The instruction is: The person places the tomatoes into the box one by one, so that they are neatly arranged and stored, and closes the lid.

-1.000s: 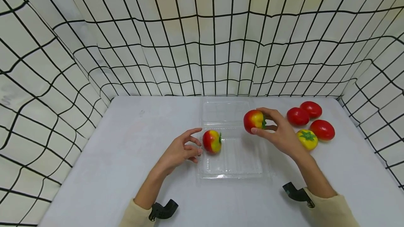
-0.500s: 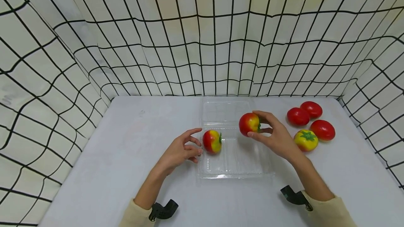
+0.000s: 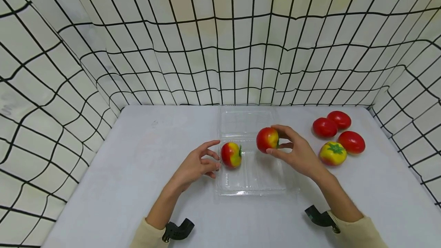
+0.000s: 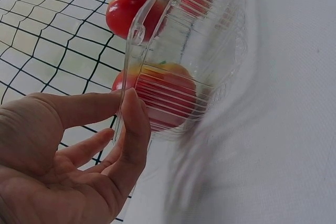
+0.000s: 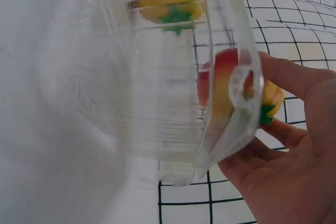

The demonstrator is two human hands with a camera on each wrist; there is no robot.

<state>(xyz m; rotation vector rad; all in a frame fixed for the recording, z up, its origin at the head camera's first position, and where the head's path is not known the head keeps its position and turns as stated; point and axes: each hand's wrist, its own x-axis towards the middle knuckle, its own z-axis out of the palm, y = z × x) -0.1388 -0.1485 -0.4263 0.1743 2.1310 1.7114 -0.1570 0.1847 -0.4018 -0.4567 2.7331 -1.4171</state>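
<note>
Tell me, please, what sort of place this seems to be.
Probably a tabletop work booth: black netting stands behind and on both sides of a white table, which bears an open clear plastic container.

Head view: left sleeve (image 3: 149,234) and right sleeve (image 3: 356,230), either side of the clear container (image 3: 263,181), run off the bottom edge. Over the container, right hand (image 3: 297,152) hides part of the held fruit (image 3: 267,140). Left wrist view: ribbed wall blurs the inside fruit (image 4: 170,95); red patch (image 4: 197,1) beyond it in the container, too blurred to tell. Right wrist view: container clipped at top.
</note>
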